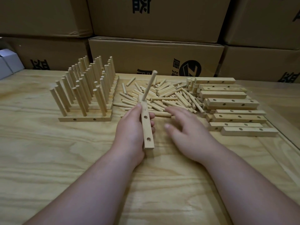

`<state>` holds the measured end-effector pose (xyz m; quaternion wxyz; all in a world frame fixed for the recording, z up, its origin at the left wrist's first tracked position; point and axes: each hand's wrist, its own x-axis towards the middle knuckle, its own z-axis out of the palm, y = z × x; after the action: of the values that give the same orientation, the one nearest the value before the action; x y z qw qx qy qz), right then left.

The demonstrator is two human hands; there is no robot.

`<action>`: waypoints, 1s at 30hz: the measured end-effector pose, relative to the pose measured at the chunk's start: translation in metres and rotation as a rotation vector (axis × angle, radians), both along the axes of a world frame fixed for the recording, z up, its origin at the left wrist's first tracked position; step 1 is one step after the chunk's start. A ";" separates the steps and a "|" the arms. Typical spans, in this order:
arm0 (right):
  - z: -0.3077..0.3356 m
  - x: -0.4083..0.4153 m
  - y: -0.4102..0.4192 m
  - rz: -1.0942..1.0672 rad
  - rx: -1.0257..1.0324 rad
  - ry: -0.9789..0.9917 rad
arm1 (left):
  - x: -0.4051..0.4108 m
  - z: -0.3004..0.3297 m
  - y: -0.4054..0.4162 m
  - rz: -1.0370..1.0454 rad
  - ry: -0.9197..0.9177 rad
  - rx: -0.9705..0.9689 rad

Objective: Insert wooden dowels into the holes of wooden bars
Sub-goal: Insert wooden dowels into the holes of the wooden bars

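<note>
one dowel (148,86) stands upright in the far hole of the wooden bar (146,127) i hold in my left hand (129,132), fingers and thumb curled round the bar's middle. the bar points away from me, its near end just above the table (48,159), with two empty holes facing up along its near half. my right hand (186,133) hovers beside it with fingers spread and relaxed, holding nothing, fingertips reaching toward the pile of loose dowels (162,98) lying between the two stacks. to the left sit the finished bars (86,109), side by side, each bristling with upright dowels. to the right lies the heap of empty bars (230,104), holes showing on their tops and sides. behind the table i see stacked cardboard boxes (155,57) printed with black characters, apparently upside down, and a round black logo with a slanted mark inside; i can't read the writing. a small white box (8,64) sits at the far left edge.
</note>
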<state>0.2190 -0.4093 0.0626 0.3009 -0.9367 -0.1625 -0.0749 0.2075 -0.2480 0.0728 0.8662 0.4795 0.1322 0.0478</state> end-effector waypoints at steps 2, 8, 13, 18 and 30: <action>-0.005 0.005 0.007 0.036 -0.242 0.046 | 0.001 -0.001 0.000 -0.001 -0.006 -0.013; -0.011 0.010 0.011 -0.073 -0.280 -0.048 | 0.000 -0.001 -0.001 0.001 -0.003 -0.005; -0.011 0.012 0.011 -0.225 -0.227 -0.100 | 0.000 -0.001 -0.001 -0.008 0.002 -0.004; -0.013 0.011 0.012 -0.328 -0.255 -0.074 | 0.000 0.001 -0.001 -0.006 0.013 -0.012; -0.002 0.003 0.015 -0.270 -0.237 -0.014 | 0.000 0.000 -0.002 0.020 0.010 -0.103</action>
<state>0.2223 -0.3943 0.0611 0.1745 -0.9784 -0.0451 -0.1013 0.2079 -0.2503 0.0726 0.8885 0.4333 0.1435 0.0471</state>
